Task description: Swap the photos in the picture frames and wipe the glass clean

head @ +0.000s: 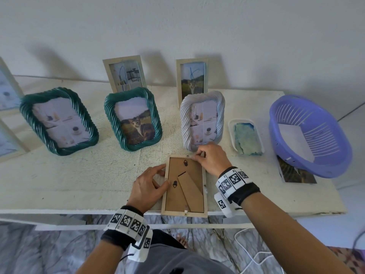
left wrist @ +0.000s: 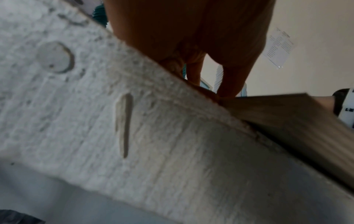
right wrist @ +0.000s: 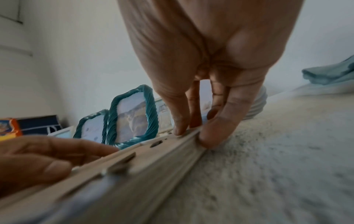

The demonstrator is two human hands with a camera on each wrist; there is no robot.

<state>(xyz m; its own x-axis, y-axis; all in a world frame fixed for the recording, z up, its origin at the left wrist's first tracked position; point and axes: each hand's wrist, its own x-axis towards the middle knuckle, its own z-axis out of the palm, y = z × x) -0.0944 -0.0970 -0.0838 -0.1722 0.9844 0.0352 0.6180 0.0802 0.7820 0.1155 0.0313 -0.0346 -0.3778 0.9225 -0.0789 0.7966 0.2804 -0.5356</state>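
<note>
Currently, a light wooden picture frame (head: 184,186) lies face down at the near edge of the white counter (head: 79,175), its brown cardboard backing (head: 175,196) and folded easel leg (head: 190,191) facing up. The left hand (head: 147,186) rests on the frame's left rail, fingers (head: 161,172) loosely curved over the edge and thumb laid on the backing, bracing rather than gripping. The right hand (head: 211,160) works at the far right corner; in the right wrist view its fingers (right wrist: 179,124) pinch the top rail, one tip pressing what appears to be a small retaining tab (right wrist: 181,134). The step in hand is judged to be releasing the backing, with photo exchange and glass wiping not yet done on this frame. The next move calls for turning each remaining tab clear, then lifting the backing by its edge while the left hand keeps the frame flat, since it slightly overhangs the counter edge. A blue-green cloth (head: 247,140) lies in a white tray (head: 232,133) to the right, beside a purple basket (head: 310,135); a loose photo (head: 296,175) protrudes from beneath the basket.
</note>
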